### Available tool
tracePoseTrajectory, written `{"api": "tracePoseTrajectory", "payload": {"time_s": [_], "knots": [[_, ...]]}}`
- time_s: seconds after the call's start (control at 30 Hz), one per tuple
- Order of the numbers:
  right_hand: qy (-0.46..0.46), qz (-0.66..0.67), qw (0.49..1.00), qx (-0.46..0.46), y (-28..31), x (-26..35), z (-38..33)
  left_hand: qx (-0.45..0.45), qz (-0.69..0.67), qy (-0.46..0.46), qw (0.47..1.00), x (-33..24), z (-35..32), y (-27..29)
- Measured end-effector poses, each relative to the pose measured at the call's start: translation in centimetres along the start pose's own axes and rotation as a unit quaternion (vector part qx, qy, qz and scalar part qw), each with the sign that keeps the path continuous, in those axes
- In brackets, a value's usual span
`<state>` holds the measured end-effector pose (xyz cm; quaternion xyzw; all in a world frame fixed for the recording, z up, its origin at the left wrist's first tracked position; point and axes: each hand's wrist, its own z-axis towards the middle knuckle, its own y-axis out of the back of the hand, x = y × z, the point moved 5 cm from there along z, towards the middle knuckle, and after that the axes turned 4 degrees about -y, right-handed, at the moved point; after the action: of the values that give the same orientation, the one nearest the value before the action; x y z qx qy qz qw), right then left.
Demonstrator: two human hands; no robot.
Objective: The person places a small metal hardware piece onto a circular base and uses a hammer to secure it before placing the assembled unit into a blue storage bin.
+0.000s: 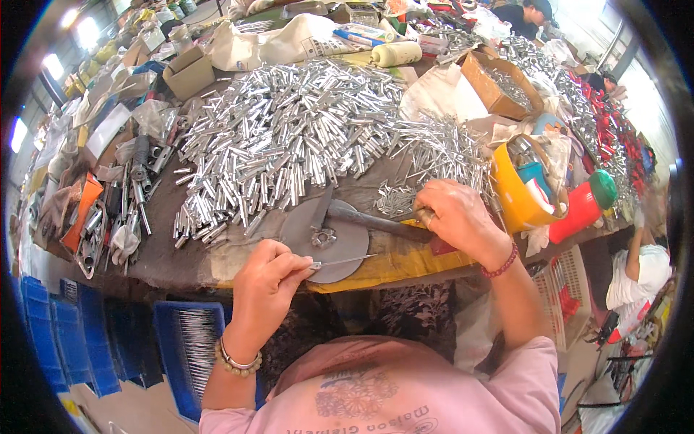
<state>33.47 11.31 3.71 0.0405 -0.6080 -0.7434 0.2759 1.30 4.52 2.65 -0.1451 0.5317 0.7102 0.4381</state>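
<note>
My left hand [266,281] is closed in a pinch on a thin pointed metal rod [348,260], whose tip points right across a round grey plate [295,230]. A small silver piece shows at the fingertips, around the rod's near end. On the plate lies a hammer [379,225] with its dark handle running right. Beside the handle's end, my right hand [457,217] has its fingers curled together over the edge of a heap of small metal parts [396,200]; what they hold, if anything, is hidden. A large pile of short silver tubes [289,123] lies beyond the plate.
Thin metal rods [448,148] are heaped right of the tubes. A yellow container [515,189] and a red bottle with green lid [575,211] stand at right. Tools [137,173] lie at left. A blue bin [165,354] of rods stands below the table edge. Other people work at right.
</note>
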Motion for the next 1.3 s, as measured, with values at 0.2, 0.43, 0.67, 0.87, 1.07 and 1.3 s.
{"api": "tracePoseTrajectory", "payload": {"time_s": [0.2, 0.43, 0.67, 0.87, 1.07, 1.3], "knots": [[-0.073, 0.032, 0.997, -0.022, 1.4, 1.7, 0.4, -0.012, 0.019, -0.014, 1.0, 0.0, 0.0, 0.1], [0.082, 0.163, 0.982, -0.046, -0.8, 11.7, 1.5, -0.01, 0.044, -0.029, 0.999, 0.0, -0.2, -0.2], [0.165, 0.18, 0.97, -0.002, -2.9, 16.3, 2.8, -0.01, 0.094, -0.056, 0.994, -0.2, -0.5, 0.0], [0.118, 0.188, 0.975, 0.005, -2.2, 14.9, 2.6, -0.012, 0.058, -0.068, 0.996, 0.0, -0.5, -0.1], [0.14, 0.238, 0.96, -0.036, -3.0, 15.6, 3.3, 0.005, 0.08, -0.058, 0.995, 0.2, -0.6, -0.2], [0.056, 0.281, 0.958, 0.022, -4.0, 13.9, 2.7, -0.026, 0.069, -0.073, 0.995, 0.1, -0.7, -0.2]]}}
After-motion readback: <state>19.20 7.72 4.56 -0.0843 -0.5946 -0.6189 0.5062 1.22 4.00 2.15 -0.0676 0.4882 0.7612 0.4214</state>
